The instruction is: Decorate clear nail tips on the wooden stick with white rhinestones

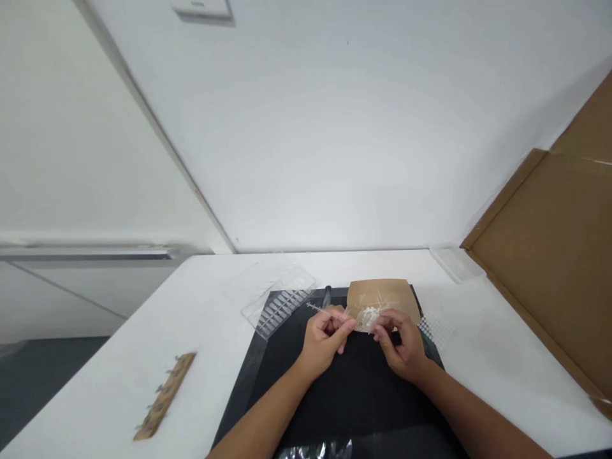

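Above the black mat (354, 389), my left hand (325, 336) is closed on a thin clear plastic strip (319, 310) with small side teeth. To its right, my right hand (400, 344) has its thumb and fingers pinched together at the edge of some small clear and white pieces (369, 317); what exactly it pinches is too small to tell. Those pieces lie over a brown card (382, 290) at the mat's far edge. A clear tray of nail-shaped pieces (282, 309) lies to the left of my left hand.
A wooden strip with metal hooks (165, 396) lies on the white table (210, 319). A dark-capped tube (327, 296) and a dotted sheet (436, 330) flank the card. Back right are a clear container (456, 263) and large cardboard (549, 255). Clear plastic (315, 451) lies at the near edge.
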`<state>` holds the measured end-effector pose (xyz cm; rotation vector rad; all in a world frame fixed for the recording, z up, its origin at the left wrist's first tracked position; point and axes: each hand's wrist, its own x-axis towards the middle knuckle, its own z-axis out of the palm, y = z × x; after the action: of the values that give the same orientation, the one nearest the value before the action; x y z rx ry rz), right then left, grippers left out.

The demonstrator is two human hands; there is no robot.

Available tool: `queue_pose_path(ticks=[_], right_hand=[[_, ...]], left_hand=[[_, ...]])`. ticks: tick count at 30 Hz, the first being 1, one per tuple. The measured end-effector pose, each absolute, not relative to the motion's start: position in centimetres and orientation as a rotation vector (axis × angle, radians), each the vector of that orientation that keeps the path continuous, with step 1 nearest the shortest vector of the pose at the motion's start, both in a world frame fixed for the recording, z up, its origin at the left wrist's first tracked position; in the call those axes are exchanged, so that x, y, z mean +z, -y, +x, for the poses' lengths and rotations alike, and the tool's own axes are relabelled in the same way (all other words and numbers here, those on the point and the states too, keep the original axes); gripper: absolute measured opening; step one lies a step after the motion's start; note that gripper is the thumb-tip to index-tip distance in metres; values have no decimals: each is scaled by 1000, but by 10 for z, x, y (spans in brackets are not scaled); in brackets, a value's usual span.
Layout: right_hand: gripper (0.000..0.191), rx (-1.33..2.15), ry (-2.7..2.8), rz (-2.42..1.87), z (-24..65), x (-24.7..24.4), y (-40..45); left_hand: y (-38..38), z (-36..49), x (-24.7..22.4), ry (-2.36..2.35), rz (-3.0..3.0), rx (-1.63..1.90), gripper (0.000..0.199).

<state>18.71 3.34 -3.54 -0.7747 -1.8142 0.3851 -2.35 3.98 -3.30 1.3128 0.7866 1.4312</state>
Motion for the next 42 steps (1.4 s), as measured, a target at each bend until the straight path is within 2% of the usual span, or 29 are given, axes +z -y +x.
queue_pose_path(ticks=[11,18,23,31,37,42], right_hand=[[32,335,1788,-799,186,-31,-34],[41,574,1784,-786,184,-32,-32],[28,577,1788,-819,181,-27,-30],[30,684,1725,-790,179,-25,-30],[15,679,1730,-808,177,-26,-29],[20,772,1730,-804,178,-19,-29]], left_hand=[[-39,-24,-37,-773,1353,1414,27],[-37,-21,-35,-758,1383,1401,28],[-34,-19,-36,-766,1401,1356,27],[-32,-18,-40,-754,1427,1310,25],[-35,-20,-49,-762,1485,1281,23],[-37,-23,-47,-780,1536,1275,23]])
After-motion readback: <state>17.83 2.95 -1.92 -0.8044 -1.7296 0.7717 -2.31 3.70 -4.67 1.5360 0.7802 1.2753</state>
